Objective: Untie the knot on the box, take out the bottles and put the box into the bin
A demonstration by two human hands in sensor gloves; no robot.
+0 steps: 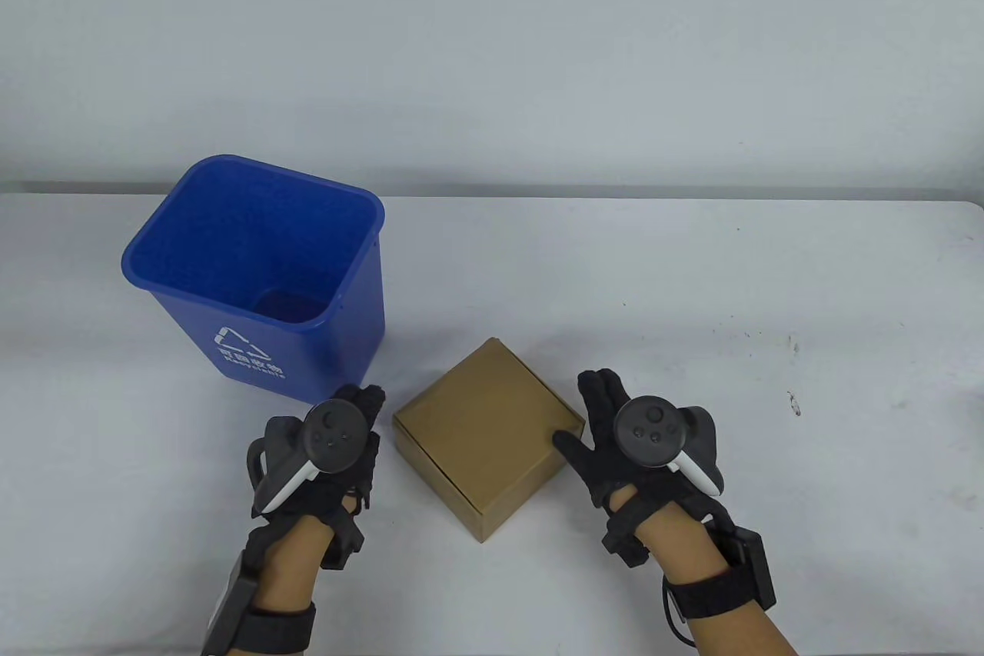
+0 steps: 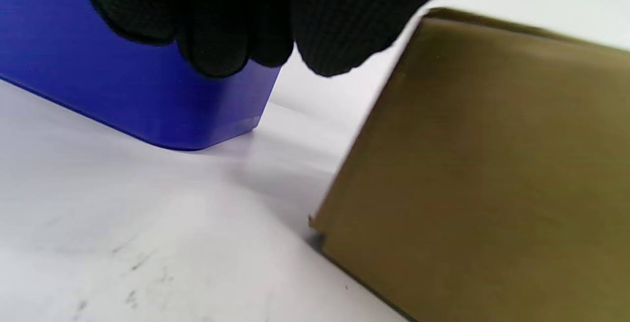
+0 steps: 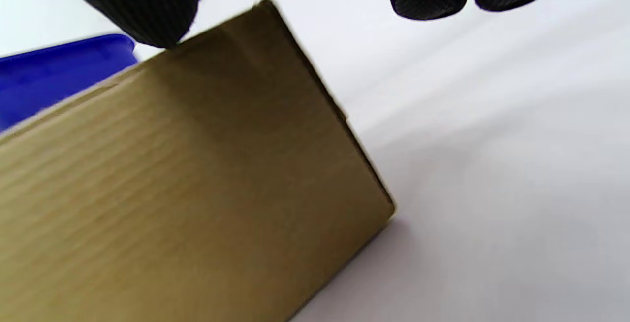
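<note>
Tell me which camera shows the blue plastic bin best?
The table view: the whole blue plastic bin shows, open top included. The left wrist view catches only its lower side wall; the right wrist view, a blue sliver.

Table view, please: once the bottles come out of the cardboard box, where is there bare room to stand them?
The table is bare right of the cardboard box, past the right hand, and along the far edge right of the blue bin. It is crowded between bin, left hand and box.
</note>
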